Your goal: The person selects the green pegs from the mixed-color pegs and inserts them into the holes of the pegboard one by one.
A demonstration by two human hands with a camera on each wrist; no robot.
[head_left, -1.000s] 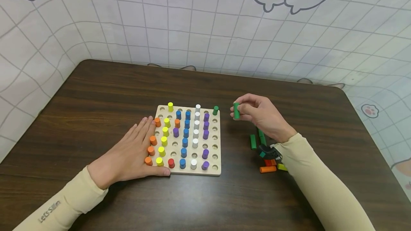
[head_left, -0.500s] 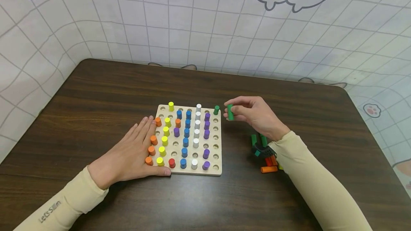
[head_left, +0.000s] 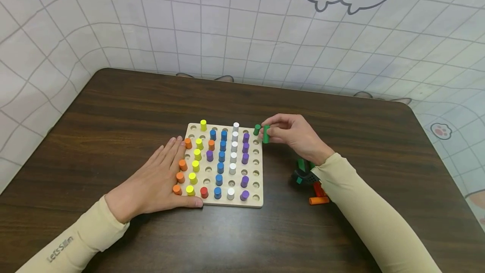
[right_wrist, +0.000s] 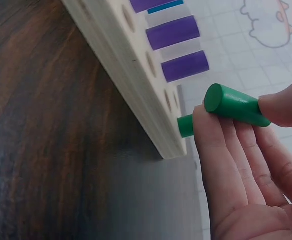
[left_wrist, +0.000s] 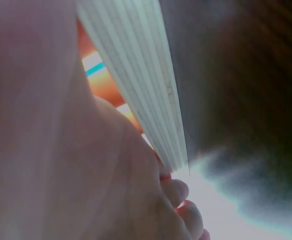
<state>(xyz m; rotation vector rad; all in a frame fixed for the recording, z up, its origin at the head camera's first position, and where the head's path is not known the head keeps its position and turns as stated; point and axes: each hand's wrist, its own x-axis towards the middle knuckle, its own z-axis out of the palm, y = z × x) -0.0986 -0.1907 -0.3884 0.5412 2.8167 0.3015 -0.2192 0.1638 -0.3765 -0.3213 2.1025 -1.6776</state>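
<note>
A square wooden pegboard (head_left: pixel 250 202) lies on the table, with upright pegs in loose columns of orange, yellow, blue, white and purple. My left hand (head_left: pixel 157 182) rests flat along its left side, thumb on the front edge, fingers straight. Between thumb and fingers my right hand (head_left: pixel 295 136) pinches a green peg (head_left: pixel 266 134) beside the board's back right corner. Another green peg (head_left: pixel 257 129) stands in the corner hole. In the right wrist view the held green peg (right_wrist: pixel 236 105) lies across the fingers, clear of the board.
Right of the board, partly under my right wrist, lie loose pegs: green (head_left: pixel 301 164), red (head_left: pixel 318 189) and orange (head_left: pixel 319 200). A dark wrist strap (head_left: pixel 303 176) overlaps them. A gridded white curtain (head_left: pixel 250 33) stands behind the dark wooden table (head_left: pixel 140 96).
My right hand has moved left with the green peg, from out over the table to the board's back right corner. The left hand has stayed in place.
</note>
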